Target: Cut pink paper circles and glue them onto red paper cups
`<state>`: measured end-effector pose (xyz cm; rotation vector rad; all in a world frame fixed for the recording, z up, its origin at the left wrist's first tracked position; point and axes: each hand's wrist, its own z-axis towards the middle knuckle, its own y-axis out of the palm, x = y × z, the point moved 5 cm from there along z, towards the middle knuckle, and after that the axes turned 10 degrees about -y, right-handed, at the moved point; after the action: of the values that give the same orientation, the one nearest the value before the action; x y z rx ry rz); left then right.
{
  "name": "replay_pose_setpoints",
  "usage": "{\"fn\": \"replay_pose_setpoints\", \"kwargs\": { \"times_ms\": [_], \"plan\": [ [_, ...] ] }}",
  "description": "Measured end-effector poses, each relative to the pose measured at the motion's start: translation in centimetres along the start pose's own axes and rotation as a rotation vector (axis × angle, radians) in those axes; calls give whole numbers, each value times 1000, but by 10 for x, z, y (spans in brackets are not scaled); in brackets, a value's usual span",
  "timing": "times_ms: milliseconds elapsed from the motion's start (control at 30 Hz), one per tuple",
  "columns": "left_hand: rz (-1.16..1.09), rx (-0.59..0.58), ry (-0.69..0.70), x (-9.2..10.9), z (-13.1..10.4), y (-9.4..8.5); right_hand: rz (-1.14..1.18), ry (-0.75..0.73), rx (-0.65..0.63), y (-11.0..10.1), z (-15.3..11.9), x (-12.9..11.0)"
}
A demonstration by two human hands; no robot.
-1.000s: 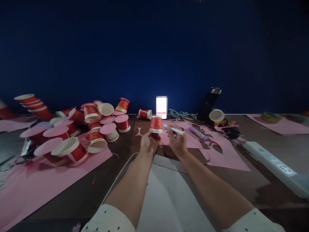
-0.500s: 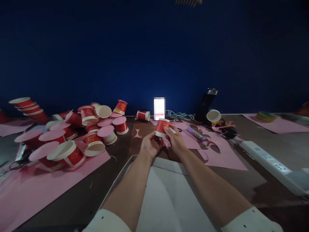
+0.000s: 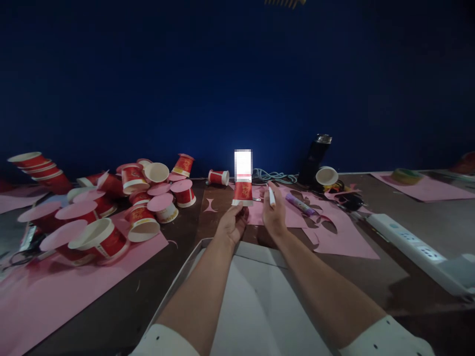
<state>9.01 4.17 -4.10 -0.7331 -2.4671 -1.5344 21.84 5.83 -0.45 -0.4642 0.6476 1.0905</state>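
While gripped: cup (image 3: 242, 193), pen (image 3: 271, 197).

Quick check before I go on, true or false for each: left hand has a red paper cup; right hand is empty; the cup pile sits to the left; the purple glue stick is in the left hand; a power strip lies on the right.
1. The left hand holds a red paper cup. True.
2. The right hand is empty. False: it holds a white pen.
3. The pile of red cups lies left of the hands. True.
4. The purple glue stick is in the left hand. False: it lies on pink paper, right of the hands.
5. A white power strip lies on the right. True.
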Motion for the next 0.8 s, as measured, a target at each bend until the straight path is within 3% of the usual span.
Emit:
{"fn": "replay_pose_setpoints", "kwargs": {
  "times_ms": [133, 233, 800],
  "plan": [
    [-10, -51, 11, 3, 1, 3, -129, -268, -182, 4, -4, -33],
    [-22, -59, 24, 3, 2, 4, -165, -366, -245, 7, -7, -47],
    [-44, -71, 23, 4, 2, 4, -261, -434, -266, 13, -10, -47]
  ]
}}
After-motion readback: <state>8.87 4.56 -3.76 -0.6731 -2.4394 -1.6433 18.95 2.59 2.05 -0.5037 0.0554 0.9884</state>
